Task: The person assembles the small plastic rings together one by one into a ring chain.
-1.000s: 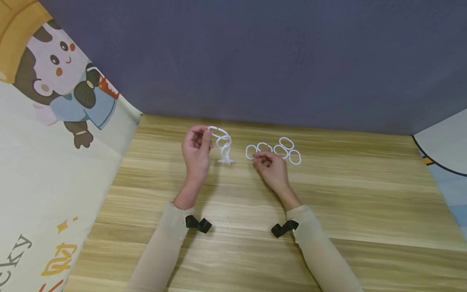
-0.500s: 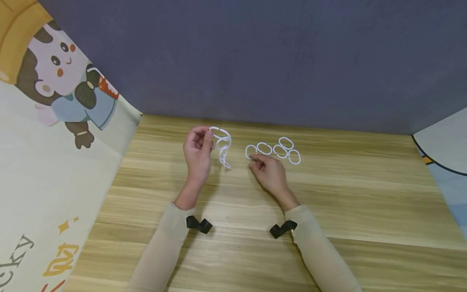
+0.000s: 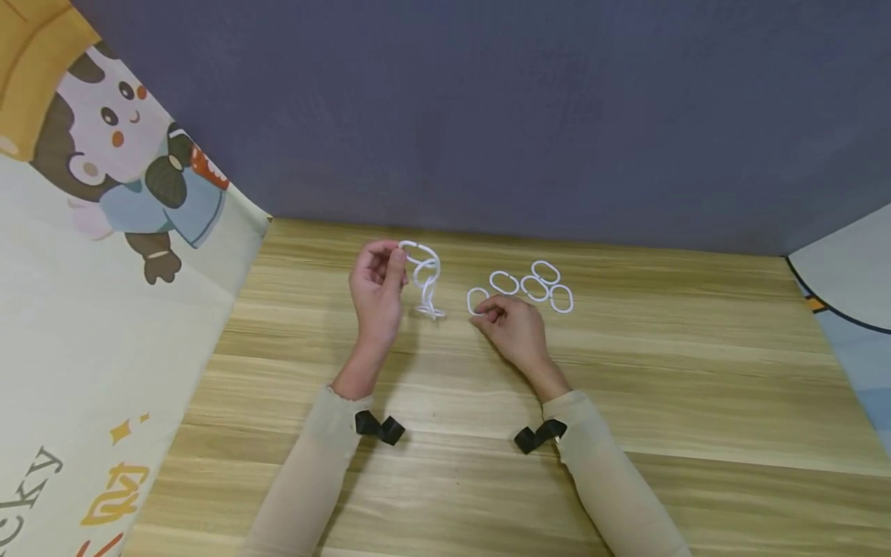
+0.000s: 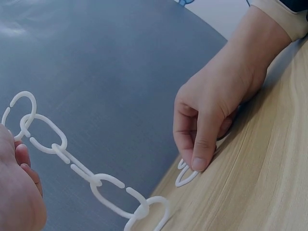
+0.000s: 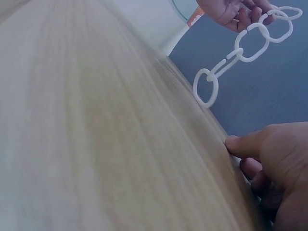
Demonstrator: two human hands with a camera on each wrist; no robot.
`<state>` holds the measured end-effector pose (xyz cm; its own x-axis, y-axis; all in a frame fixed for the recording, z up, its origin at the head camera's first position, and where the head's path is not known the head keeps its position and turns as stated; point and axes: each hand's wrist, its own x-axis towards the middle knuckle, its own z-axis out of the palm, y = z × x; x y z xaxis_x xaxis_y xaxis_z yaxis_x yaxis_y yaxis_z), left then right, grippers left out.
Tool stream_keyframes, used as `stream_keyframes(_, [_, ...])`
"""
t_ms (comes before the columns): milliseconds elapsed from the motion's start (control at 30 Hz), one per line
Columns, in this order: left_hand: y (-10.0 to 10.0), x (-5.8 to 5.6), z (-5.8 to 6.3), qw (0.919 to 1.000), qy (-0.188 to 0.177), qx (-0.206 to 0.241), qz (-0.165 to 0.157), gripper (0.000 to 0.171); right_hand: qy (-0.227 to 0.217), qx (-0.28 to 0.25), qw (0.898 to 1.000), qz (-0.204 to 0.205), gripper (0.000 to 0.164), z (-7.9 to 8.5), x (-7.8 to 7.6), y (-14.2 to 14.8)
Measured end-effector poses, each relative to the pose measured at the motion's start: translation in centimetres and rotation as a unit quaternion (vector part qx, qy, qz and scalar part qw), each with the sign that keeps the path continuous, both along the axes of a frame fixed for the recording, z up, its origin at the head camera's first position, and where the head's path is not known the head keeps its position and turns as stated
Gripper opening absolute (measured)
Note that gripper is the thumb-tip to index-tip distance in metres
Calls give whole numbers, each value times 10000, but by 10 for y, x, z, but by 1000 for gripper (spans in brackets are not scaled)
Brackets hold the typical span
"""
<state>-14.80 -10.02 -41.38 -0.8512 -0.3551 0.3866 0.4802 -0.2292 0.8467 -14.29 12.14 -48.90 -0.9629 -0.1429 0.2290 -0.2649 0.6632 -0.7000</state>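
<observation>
My left hand (image 3: 376, 290) pinches the end link of a white plastic chain (image 3: 421, 275) between thumb and fingers. Several oval links, each with a small gap in its side, hang joined below that hand. In the left wrist view the chain (image 4: 79, 167) slopes down toward the table. My right hand (image 3: 517, 329) is low at the tabletop, to the right of the chain. Its thumb and finger pinch the near edge of a loose white link (image 3: 469, 300). The left wrist view shows this link (image 4: 180, 183) under the thumb tip; the fingers partly cover it.
Several more loose white links lie just beyond and right of my right hand, among them a single link (image 3: 494, 275) and a touching cluster (image 3: 559, 273). They rest on a wood-grain table (image 3: 445, 480). A dark blue-grey panel (image 3: 487, 116) rises along the far edge.
My right hand has drawn the nearest loose link slightly toward me, away from its neighbour. The chain's lower end has swung, while my left hand stays nearly still.
</observation>
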Motion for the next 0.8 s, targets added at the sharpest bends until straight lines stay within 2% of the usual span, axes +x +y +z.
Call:
stream_keyframes(433, [-2,3,-1,10000,-17,-39,-59,31,-205,303,9993,-67,13,1,7,-3])
stream_keyframes(500, [-1,3,-1,10000,-2,-63,-69,28,-225,182,9995,-126,13,1,7,-3])
stream_keyframes(633, [-1,4,-3,9998,73,-142,-102,4,-226,-243,9991,-249,12,1,6,-1])
stream_keyframes(733, [-2,3,-4,9996,133,-223,-124,14,-197,-617,9974,-308,12,3,5,1])
stream_keyframes(800, [-1,3,-4,9994,152,-267,-134,12,-207,-956,9945,-374,12,4,4,2])
